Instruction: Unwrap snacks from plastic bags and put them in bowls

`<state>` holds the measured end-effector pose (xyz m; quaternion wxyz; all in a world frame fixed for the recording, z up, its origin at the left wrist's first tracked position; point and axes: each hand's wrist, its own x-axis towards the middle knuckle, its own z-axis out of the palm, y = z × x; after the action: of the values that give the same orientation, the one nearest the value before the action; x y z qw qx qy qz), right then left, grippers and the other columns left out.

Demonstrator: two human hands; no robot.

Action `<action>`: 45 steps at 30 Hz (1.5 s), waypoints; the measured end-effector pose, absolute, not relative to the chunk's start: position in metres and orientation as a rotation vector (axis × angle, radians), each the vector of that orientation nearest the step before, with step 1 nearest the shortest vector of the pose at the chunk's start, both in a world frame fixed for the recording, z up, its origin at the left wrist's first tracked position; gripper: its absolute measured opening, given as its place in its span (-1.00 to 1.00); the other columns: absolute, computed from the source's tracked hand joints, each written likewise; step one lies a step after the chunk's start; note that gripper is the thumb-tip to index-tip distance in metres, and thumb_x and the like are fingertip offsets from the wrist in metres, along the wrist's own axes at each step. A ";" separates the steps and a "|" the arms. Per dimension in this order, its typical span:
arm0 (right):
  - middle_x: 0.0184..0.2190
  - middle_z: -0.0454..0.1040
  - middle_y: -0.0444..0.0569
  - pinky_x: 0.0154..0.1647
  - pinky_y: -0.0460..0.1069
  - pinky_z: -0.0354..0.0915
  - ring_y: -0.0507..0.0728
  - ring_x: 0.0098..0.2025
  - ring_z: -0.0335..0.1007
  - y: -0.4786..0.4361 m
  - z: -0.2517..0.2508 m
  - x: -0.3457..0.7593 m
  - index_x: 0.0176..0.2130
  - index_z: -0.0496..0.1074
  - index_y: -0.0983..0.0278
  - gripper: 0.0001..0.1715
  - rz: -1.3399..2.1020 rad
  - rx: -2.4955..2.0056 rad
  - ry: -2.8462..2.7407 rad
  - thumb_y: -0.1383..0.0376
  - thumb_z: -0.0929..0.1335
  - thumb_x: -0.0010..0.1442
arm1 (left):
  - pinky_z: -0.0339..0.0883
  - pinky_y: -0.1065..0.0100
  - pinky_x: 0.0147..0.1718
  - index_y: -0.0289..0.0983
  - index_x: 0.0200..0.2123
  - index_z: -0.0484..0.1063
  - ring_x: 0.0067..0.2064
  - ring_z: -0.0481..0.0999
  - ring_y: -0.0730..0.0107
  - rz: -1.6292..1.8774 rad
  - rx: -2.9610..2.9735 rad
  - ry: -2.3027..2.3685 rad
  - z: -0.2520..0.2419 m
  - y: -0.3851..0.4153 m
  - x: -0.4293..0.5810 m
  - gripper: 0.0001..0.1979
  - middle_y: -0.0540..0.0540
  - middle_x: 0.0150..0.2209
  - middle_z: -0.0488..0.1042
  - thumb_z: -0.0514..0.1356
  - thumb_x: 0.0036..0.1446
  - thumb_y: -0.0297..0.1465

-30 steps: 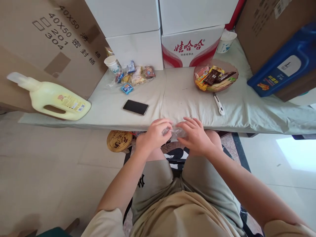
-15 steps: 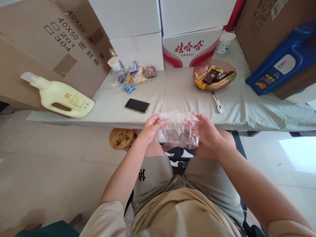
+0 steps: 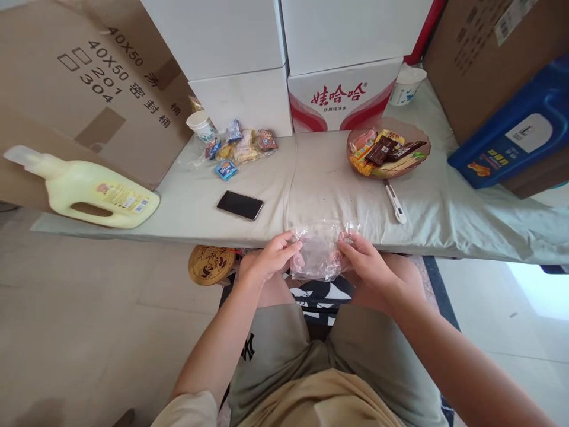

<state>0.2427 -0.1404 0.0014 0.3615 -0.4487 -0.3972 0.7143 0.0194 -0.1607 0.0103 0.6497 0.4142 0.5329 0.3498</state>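
Note:
A clear, crinkled plastic bag (image 3: 317,252) is stretched between my two hands, over my lap at the front edge of the table. My left hand (image 3: 276,256) pinches its left side, thumb on top. On the right side, my right hand (image 3: 365,258) grips it with the thumb above and the fingers beneath. The legs and a black-and-white patterned thing below show through the film. Beyond the bag lie a black phone (image 3: 240,204) to the left and a white utility knife (image 3: 395,203) to the right, both untouched.
Wrapped snacks (image 3: 244,145) lie beside a paper cup (image 3: 201,126). A pink glass bowl (image 3: 389,172) holds more packets. A yellow jug (image 3: 102,193) and a blue bottle (image 3: 507,130) stand at the sides. White cartons (image 3: 344,95) line the back. A panda-printed stool (image 3: 210,265) is below.
My right hand has shifted its grip, its thumb now lying over the bag's side. The bag is spread flatter. The whole view has tilted, so the table sits lower.

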 end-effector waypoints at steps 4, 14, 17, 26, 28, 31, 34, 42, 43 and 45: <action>-0.52 0.45 -0.20 -0.44 -0.06 0.33 0.03 -0.50 0.37 -0.133 -0.006 0.252 -0.21 0.41 0.16 -0.62 1.819 -1.093 -0.871 0.05 0.49 0.03 | 0.31 0.44 -0.56 -0.25 -0.26 0.43 -0.61 0.40 0.49 0.955 0.774 1.115 0.010 -0.150 0.023 -0.69 0.10 -0.64 0.41 0.37 -0.05 -0.24; -0.50 0.50 0.02 -0.38 0.05 0.34 0.13 -0.45 0.40 -0.136 0.012 0.287 -0.49 0.48 0.24 -0.25 1.868 -1.144 -1.104 -0.33 0.21 0.10 | 0.21 0.44 -0.45 -0.28 -0.51 0.39 -0.48 0.29 0.54 0.893 1.134 1.169 0.029 -0.145 0.044 -0.74 0.05 -0.54 0.32 0.31 0.02 -0.23; -0.49 0.45 -0.14 -0.43 -0.04 0.27 0.05 -0.47 0.35 -0.136 0.008 0.283 -0.41 0.37 0.22 -0.55 1.799 -1.203 -1.167 -0.08 0.48 0.01 | 0.21 0.44 -0.41 -0.28 -0.44 0.37 -0.44 0.31 0.54 0.852 1.259 1.212 0.028 -0.146 0.042 -0.79 0.06 -0.48 0.34 0.33 -0.02 -0.30; -0.47 0.39 -0.20 -0.42 -0.07 0.20 0.00 -0.47 0.29 -0.126 0.001 0.249 -0.30 0.32 0.23 -0.64 1.994 -1.073 -1.106 0.12 0.48 0.04 | 0.37 0.40 -0.24 -0.20 -0.10 0.32 -0.29 0.50 0.50 0.914 1.254 1.194 0.027 -0.122 0.014 -0.57 0.02 -0.23 0.40 0.35 -0.06 -0.40; -0.51 0.34 -0.22 -0.45 -0.08 0.13 -0.02 -0.50 0.21 -0.108 0.001 0.224 -0.38 0.25 0.22 -0.71 1.904 -1.027 -1.153 0.16 0.43 0.08 | 0.39 0.37 -0.20 -0.19 -0.06 0.31 -0.28 0.51 0.49 0.967 1.253 1.209 0.029 -0.107 -0.005 -0.51 0.01 -0.21 0.42 0.37 -0.09 -0.40; -0.55 0.31 -0.22 -0.45 -0.07 0.11 0.01 -0.51 0.20 -0.069 -0.002 0.178 -0.40 0.16 0.19 -0.80 1.662 -1.044 -1.237 0.22 0.33 0.06 | 0.39 0.36 -0.21 -0.22 -0.15 0.33 -0.28 0.52 0.46 1.114 1.264 1.338 0.033 -0.071 -0.052 -0.60 -0.01 -0.26 0.47 0.35 -0.07 -0.33; -0.63 0.22 -0.22 -0.48 -0.04 0.05 0.04 -0.56 0.13 -0.034 -0.011 0.143 -0.40 0.20 0.17 -0.91 1.246 -1.240 -1.519 0.26 0.26 0.01 | 0.35 0.37 -0.26 -0.24 -0.35 0.34 -0.36 0.48 0.45 1.266 1.308 1.630 0.039 -0.015 -0.121 -0.81 0.03 -0.41 0.42 0.27 -0.01 -0.32; -0.71 0.25 -0.24 -0.60 -0.05 0.10 0.07 -0.68 0.21 -0.019 -0.037 0.128 -0.37 0.22 0.15 -0.94 0.916 -1.276 -2.001 0.33 0.20 0.12 | 0.25 0.28 -0.03 -0.27 -0.23 0.39 -0.07 0.44 0.23 0.849 1.774 2.594 0.059 0.168 -0.310 -0.84 -0.17 -0.14 0.49 0.13 0.08 -0.53; -0.71 0.26 -0.25 -0.62 -0.05 0.10 0.06 -0.70 0.22 -0.020 -0.036 0.127 -0.38 0.21 0.15 -0.91 0.876 -1.250 -2.021 0.35 0.20 0.13 | 0.22 0.25 0.01 -0.28 -0.18 0.38 -0.01 0.41 0.18 0.716 1.834 2.656 0.058 0.185 -0.326 -0.81 -0.20 -0.09 0.48 0.13 0.09 -0.53; -0.69 0.28 -0.26 -0.65 -0.07 0.13 0.04 -0.70 0.23 -0.020 -0.034 0.124 -0.38 0.19 0.14 -0.87 0.794 -1.207 -2.058 0.39 0.21 0.15 | 0.17 0.22 0.03 -0.29 -0.16 0.38 0.01 0.36 0.14 0.403 1.885 2.705 0.053 0.212 -0.350 -0.82 -0.18 -0.12 0.46 0.15 0.13 -0.50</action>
<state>0.1240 -0.0200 -0.0344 0.3086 -0.4567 -0.7785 0.3003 -0.3496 0.2121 0.0529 -0.0896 0.5652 0.8112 0.1208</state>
